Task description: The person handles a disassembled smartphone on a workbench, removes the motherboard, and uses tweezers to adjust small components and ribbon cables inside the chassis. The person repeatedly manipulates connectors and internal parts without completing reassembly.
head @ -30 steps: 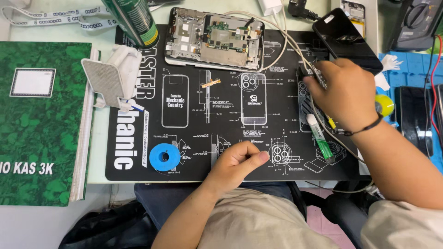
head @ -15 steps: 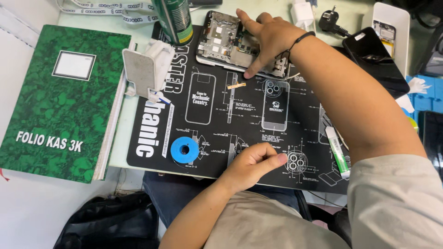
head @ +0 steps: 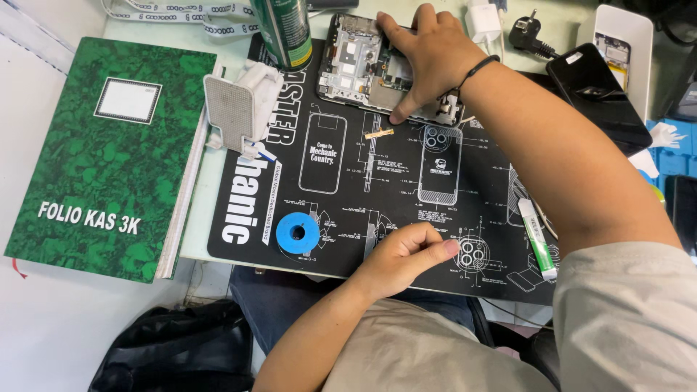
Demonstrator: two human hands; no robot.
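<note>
Since the earlier frame the right hand [head: 428, 62] has settled further onto the opened phone chassis [head: 356, 65] at the top of the black work mat [head: 348, 181], while the left hand [head: 403, 258] stays put near the mat's lower edge. A green spray can [head: 287, 29] stands just left of the chassis, with a white perforated stand [head: 236, 109] beside it. A blue tape roll [head: 298, 234] lies left of the left hand, and a green ledger book [head: 109, 156] sits well apart on the left. A green-white tube [head: 537, 239] lies under the right forearm. The right hand's fingers spread over the chassis, thumb pressing its lower edge. The left hand is loosely clenched, holding nothing visible.
</note>
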